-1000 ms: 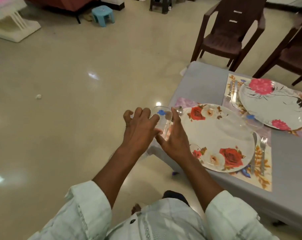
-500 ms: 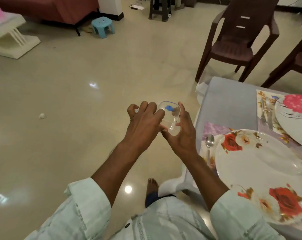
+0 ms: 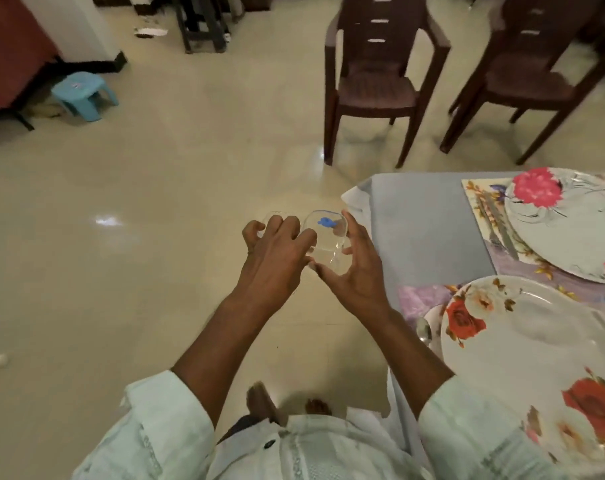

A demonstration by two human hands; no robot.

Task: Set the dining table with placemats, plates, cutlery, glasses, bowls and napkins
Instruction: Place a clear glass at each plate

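Observation:
My right hand grips a small clear glass bowl with a blue sticker, held in the air over the floor just left of the table corner. My left hand curls over a second clear bowl; only its rim shows past my fingers. The two bowls sit side by side and touch or nearly touch. On the grey-clothed table lie a red-rose plate and a pink-flower plate, each on a placemat. A spoon lies left of the rose plate, and a fork and knife lie left of the pink plate.
Two dark brown plastic chairs stand beyond the table. A blue stool sits far left by a red sofa. Shiny beige floor spreads to the left and ahead. My bare feet show below.
My hands carried the glassware away from the table edge and out over the floor. A second clear rim now shows at my left hand, beside the stickered bowl.

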